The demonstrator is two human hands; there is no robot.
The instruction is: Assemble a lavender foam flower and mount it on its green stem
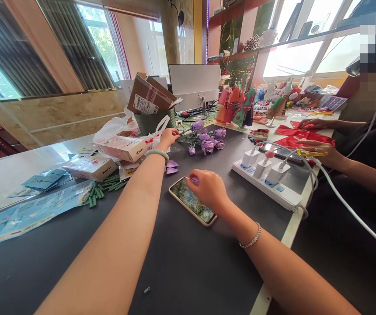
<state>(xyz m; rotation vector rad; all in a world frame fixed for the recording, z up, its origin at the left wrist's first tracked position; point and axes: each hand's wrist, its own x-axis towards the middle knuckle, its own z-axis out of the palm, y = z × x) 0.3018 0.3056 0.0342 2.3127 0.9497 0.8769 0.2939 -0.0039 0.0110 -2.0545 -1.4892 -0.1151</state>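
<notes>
My left hand (pixel 168 139) reaches across the dark table top (pixel 181 271), its fingertips at the green stems of a bunch of purple artificial roses (pixel 206 141). Whether it grips a stem is hard to tell. My right hand (pixel 208 189) rests over a smartphone (pixel 191 202) lying face up, its screen lit. A small purple petal (pixel 194 180) sits pinched under its fingers. Loose purple petals (pixel 171 167) lie just beyond my left forearm, which wears a pale green bangle (pixel 157 154).
A white power strip (pixel 266 183) with plugged-in chargers lies to the right. A co-worker's hands (pixel 315 135) work on red cloth (pixel 301 138). Pale boxes (pixel 120 148), green tube pieces (pixel 101 188) and printed sheets (pixel 33 214) lie left. Dolls (pixel 234 107) stand behind.
</notes>
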